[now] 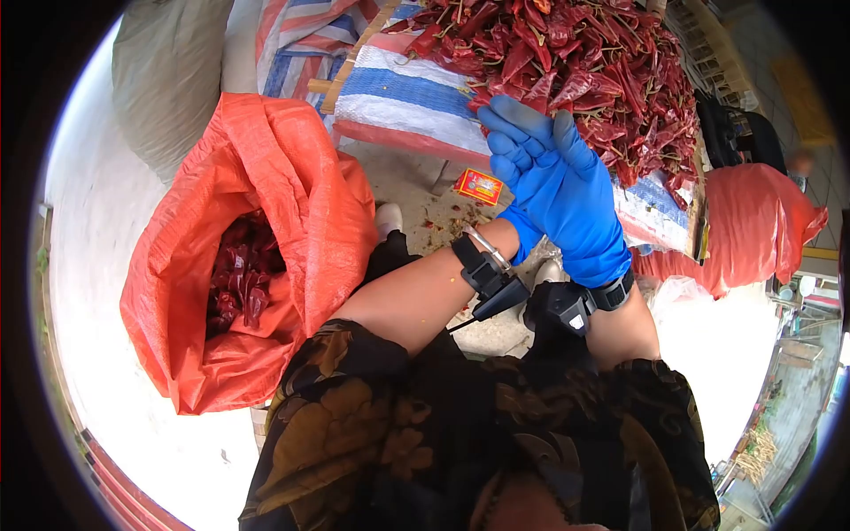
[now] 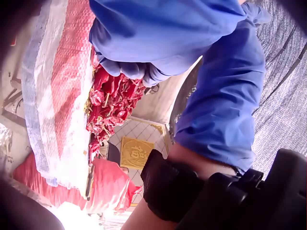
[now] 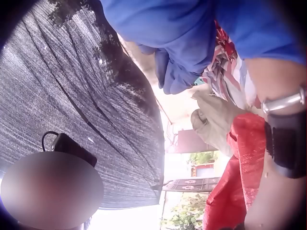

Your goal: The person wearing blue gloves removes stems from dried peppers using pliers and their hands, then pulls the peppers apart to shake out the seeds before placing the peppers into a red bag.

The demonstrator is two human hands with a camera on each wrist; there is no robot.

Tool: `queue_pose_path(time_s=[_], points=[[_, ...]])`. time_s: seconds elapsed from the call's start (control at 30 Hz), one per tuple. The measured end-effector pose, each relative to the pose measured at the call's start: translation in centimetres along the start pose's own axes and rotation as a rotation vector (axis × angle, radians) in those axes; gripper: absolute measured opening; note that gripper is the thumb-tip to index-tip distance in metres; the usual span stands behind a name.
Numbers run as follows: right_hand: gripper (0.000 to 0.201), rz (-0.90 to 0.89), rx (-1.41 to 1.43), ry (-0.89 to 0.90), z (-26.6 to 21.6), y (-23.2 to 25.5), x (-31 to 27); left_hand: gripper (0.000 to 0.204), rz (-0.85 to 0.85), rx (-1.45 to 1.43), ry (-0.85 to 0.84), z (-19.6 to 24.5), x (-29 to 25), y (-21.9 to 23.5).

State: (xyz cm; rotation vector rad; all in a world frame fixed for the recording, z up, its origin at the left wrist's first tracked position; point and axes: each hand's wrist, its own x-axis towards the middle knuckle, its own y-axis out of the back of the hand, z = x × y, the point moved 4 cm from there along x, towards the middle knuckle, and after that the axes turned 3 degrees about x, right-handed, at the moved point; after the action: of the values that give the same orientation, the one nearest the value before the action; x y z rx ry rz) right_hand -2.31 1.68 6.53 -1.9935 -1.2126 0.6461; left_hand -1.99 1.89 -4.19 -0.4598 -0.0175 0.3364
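Note:
A big heap of dried red chilies (image 1: 584, 62) lies on a table covered by a blue, white and red striped tarp (image 1: 407, 102). Both hands wear blue gloves and meet at the heap's near edge. My right hand (image 1: 575, 203) lies on top, its back facing the head camera. My left hand (image 1: 506, 146) is partly under it, fingers reaching a chili (image 1: 481, 100) at the rim. In the left wrist view the left hand's fingers (image 2: 129, 67) curl just above the chilies (image 2: 112, 96). Whether either hand pinches a chili is hidden. Curled blue fingers (image 3: 175, 76) show in the right wrist view.
An open orange-red sack (image 1: 283, 177) holding dark red chilies (image 1: 239, 274) stands at my left. A small red and yellow packet (image 1: 479, 186) lies on the ground under the table edge. Another red sack (image 1: 753, 212) sits at the right, a grey sack (image 1: 168, 71) behind. Black shade netting (image 3: 72, 86) hangs overhead.

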Motion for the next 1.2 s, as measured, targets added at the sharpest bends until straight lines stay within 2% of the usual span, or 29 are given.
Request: queue_pose_path(time_s=[0.17, 0.23, 0.27, 0.33, 0.37, 0.43, 0.47, 0.5, 0.57, 0.6, 0.73, 0.8, 0.83, 0.9, 0.93, 1.0, 1.03, 1.1, 1.13, 1.17, 1.2], points=[[0.051, -0.030, -0.049, 0.010, -0.7, 0.7, 0.2, 0.013, 0.017, -0.035, 0.006, -0.4, 0.0, 0.7], [0.042, -0.021, -0.512, 0.189, -2.5, 2.1, 1.0, 0.013, 0.023, -0.053, 0.012, -0.7, 4.4, -2.0], [0.042, -0.019, -0.511, 0.187, -2.8, 2.3, 1.5, 0.013, 0.028, -0.063, 0.015, -1.1, 4.5, -2.3], [0.034, 0.229, -1.172, 0.546, -4.6, 2.6, 2.1, 0.014, 0.039, -0.080, 0.017, -1.1, 3.4, -1.6], [0.034, 0.227, -1.171, 0.544, -5.0, 3.2, 2.7, 0.014, 0.042, -0.080, 0.017, -0.9, 3.3, -1.4], [0.031, 0.153, -1.578, 0.346, -4.8, 4.5, 4.2, 0.020, 0.007, -0.130, 0.180, -0.3, 2.7, -1.3], [0.030, 0.095, -1.732, 0.338, -4.4, 4.7, 5.1, 0.025, -0.030, -0.272, 0.170, 0.0, 2.6, -1.5], [0.030, 0.095, -1.731, 0.339, -3.9, 4.9, 5.7, 0.025, -0.029, -0.271, 0.170, 0.4, 2.3, -1.5], [0.033, -0.023, -2.037, 0.350, -2.2, 5.4, 7.0, 0.029, -0.053, -0.566, 0.194, 1.1, 1.4, -1.7], [0.037, -0.061, -2.203, 0.446, -1.7, 6.4, 7.6, 0.030, -0.055, -0.604, 0.191, 0.4, 1.5, -1.6], [0.038, 0.008, -2.282, 0.497, -1.4, 7.8, 9.4, 0.030, 0.022, -0.523, 0.209, 0.6, 1.5, -0.9], [0.035, 0.029, -2.384, 0.427, -1.6, 8.0, 9.8, 0.027, 0.124, -0.410, 0.216, 0.5, 1.9, -0.5], [0.035, 0.035, -2.384, 0.426, -1.8, 8.0, 9.9, 0.027, 0.121, -0.408, 0.219, 0.4, 2.2, -0.6], [0.034, 0.013, -2.352, 0.336, -2.0, 8.0, 9.9, 0.020, 0.195, -0.340, 0.101, 0.2, 2.8, -0.2], [0.034, 0.016, -2.352, 0.335, -2.3, 7.8, 9.7, 0.020, 0.193, -0.339, 0.102, -0.1, 3.3, -0.1], [0.035, -0.005, -2.096, 0.250, -3.1, 7.4, 9.0, 0.014, 0.231, -0.480, 0.018, 0.2, 4.0, 0.4], [0.035, -0.004, -2.096, 0.250, -3.6, 7.0, 8.7, 0.014, 0.231, -0.480, 0.018, 0.5, 4.0, 0.6], [0.033, 0.178, -1.697, 0.231, -5.2, 7.0, 8.0, 0.008, 0.256, -0.318, 0.034, 1.0, 3.8, 1.5], [0.035, 0.167, -1.453, 0.314, -5.7, 7.7, 7.8, 0.007, 0.272, -0.316, -0.016, 1.0, 3.9, 1.8], [0.035, 0.173, -1.451, 0.318, -6.2, 8.1, 7.5, 0.007, 0.267, -0.312, -0.014, 1.1, 4.1, 1.9], [0.037, 0.148, -1.285, 0.437, -6.9, 7.7, 7.1, 0.008, 0.298, -0.269, -0.048, 1.2, 4.2, 2.2]])
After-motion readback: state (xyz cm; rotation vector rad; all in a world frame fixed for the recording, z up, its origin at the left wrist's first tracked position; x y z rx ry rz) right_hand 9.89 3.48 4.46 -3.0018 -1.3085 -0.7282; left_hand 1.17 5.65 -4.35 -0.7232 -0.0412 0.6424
